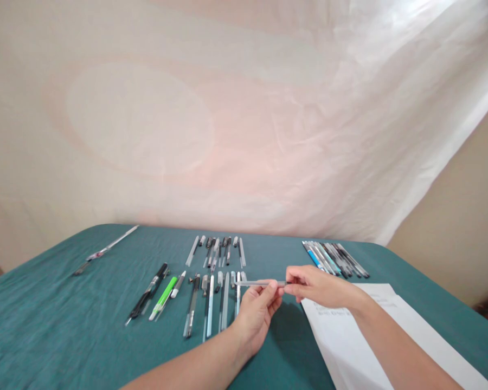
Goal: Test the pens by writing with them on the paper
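Note:
Between both hands, above the table, a slim clear pen [252, 283] lies almost level, its thin end pointing left. My left hand [257, 314] is closed on its barrel, thumb on top. At the dark right end, the fingers of my right hand [309, 284] pinch the pen; whether they hold a separate cap there is too small to tell. Just left of my left hand lies a row of pens and caps, among them a pale blue pen [210, 306] and a dark clear pen [192, 306]. Part of that row is hidden behind my left hand.
White paper sheets [341, 346] with writing lie under my right forearm. Beyond sits a bundle of pens [335, 259]. More pens and caps [217, 252] lie at the back middle. A green pen [163, 298], a black pen [148, 292] and a long thin item [109, 248] lie leftward.

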Demonstrator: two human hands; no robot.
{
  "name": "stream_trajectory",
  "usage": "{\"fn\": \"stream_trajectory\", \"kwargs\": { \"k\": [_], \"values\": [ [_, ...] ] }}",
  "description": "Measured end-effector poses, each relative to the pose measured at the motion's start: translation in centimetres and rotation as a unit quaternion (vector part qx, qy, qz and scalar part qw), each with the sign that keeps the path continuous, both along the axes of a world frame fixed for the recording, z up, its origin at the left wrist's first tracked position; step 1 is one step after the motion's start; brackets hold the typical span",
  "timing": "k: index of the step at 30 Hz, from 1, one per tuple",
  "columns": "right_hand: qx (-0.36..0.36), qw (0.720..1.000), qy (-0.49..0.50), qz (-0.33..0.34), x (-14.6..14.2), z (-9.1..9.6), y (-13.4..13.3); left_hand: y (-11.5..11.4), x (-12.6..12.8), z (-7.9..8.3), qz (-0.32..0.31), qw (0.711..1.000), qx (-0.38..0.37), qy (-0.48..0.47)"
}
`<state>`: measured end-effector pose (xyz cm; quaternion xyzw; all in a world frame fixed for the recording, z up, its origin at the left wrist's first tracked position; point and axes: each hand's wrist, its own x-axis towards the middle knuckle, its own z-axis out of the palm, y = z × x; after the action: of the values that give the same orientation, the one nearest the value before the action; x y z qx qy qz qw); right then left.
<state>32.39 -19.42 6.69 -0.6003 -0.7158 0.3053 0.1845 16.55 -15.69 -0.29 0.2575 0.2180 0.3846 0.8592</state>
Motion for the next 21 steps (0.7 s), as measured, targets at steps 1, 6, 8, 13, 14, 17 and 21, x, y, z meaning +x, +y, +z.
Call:
{"fn": "stream_trajectory", "kwargs": {
  "k": [1,6,8,13,14,17,21],
  "values": [
    [-0.009,1.0,0.01,0.001,-0.04,0.01,0.06,0.01,-0.02,0.02,-0.003,1.0,0.003,0.0],
    [-0.064,0.995,0.072,0.004,0.11,-0.18,0.27,-0.04,-0.04,-0.07,-0.018,0.999,0.03,-0.011],
    [-0.061,0.996,0.07,-0.006,0.34,-0.14,0.19,-0.08,-0.04,-0.15,-0.01,1.0,0.027,-0.006],
    [0.001,0.999,0.026,-0.029,0.71,0.29,-0.14,-0.02,-0.01,-0.35,-0.001,1.0,0.018,0.004],
    [0.007,0.999,0.019,-0.025,0.7,0.34,-0.16,0.03,0.0,-0.38,-0.001,1.0,0.02,0.003],
    [0.007,1.0,0.019,-0.019,0.62,0.24,-0.13,0.13,0.0,-0.43,0.002,1.0,0.022,0.002],
    [0.016,0.999,0.035,-0.034,0.59,-0.2,0.02,0.11,0.02,-0.36,0.001,1.0,0.021,0.003]
  ]
}}
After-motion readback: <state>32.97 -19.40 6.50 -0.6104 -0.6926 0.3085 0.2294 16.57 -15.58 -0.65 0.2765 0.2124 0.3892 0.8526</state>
